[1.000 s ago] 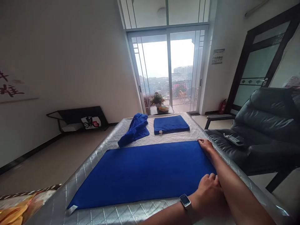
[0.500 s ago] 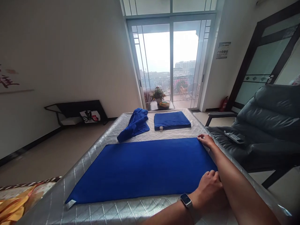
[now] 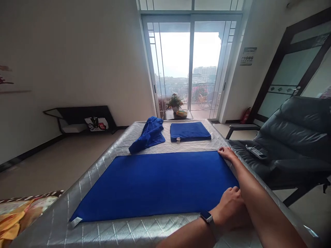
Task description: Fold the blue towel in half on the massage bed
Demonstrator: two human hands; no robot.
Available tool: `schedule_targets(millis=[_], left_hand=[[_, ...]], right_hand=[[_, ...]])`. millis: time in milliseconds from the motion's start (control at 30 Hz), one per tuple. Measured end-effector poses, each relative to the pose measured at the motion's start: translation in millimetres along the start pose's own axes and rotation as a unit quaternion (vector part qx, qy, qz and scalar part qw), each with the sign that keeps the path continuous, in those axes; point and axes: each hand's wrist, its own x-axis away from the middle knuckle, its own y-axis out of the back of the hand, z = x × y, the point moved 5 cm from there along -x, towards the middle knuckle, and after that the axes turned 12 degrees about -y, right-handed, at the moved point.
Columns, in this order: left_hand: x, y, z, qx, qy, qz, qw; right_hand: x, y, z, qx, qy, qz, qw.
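Observation:
A blue towel lies spread flat, with a white tag at its near left corner. At its far right corner, my right hand pinches the edge between closed fingertips. My left hand, wearing a watch on the wrist, is closed at the towel's right edge near the closer corner. Its fingertips are partly hidden, and my right forearm passes beside it. Beyond the spread towel lie a neat stack of folded blue towels and, to the left, a crumpled blue towel.
Everything blue rests on a quilted silvery mattress. A dark recliner with a power strip on its seat stands at the right. A potted plant sits on a small table before the glass doors. Yellow cloth shows at lower left.
The view has shifted slightly. Both hands stay at the towel's right edge, and the towel lies as it did before.

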Motion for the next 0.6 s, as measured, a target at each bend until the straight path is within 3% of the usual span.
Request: schedule_targets(millis=[600], left_hand=[[-10.6, 3.0, 2.1, 0.011, 0.020, -0.018, 1.000]], right_hand=[[-3.2, 14.9, 15.4, 0.031, -0.003, 0.030, 0.999]])
